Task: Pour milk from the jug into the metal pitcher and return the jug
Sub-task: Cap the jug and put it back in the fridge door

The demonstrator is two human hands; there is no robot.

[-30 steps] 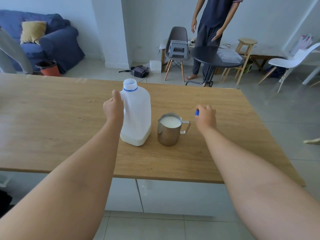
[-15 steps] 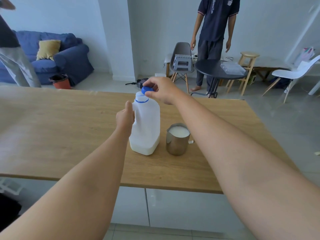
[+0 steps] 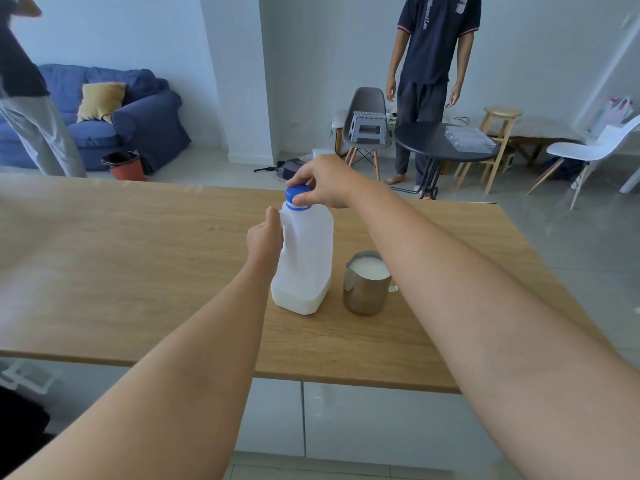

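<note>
A translucent plastic milk jug (image 3: 306, 258) stands upright on the wooden table (image 3: 121, 271), with a little milk left in its bottom. My left hand (image 3: 265, 235) grips its handle on the left side. My right hand (image 3: 320, 181) is shut on the blue cap (image 3: 297, 196), which sits on the jug's neck. Right of the jug stands the metal pitcher (image 3: 366, 282), filled with milk nearly to the rim. My right forearm passes above its handle and hides most of it.
Beyond the table's far edge stand a person in dark clothes (image 3: 429, 81), a round black table (image 3: 445, 143), a grey chair (image 3: 365, 123), a wooden stool (image 3: 498, 133) and a white chair (image 3: 595, 150). Another person (image 3: 31, 109) is at far left before a blue sofa (image 3: 121, 116).
My right hand carried the blue cap from the table right of the pitcher up to the jug's neck and now presses it on. My left hand kept hold of the handle.
</note>
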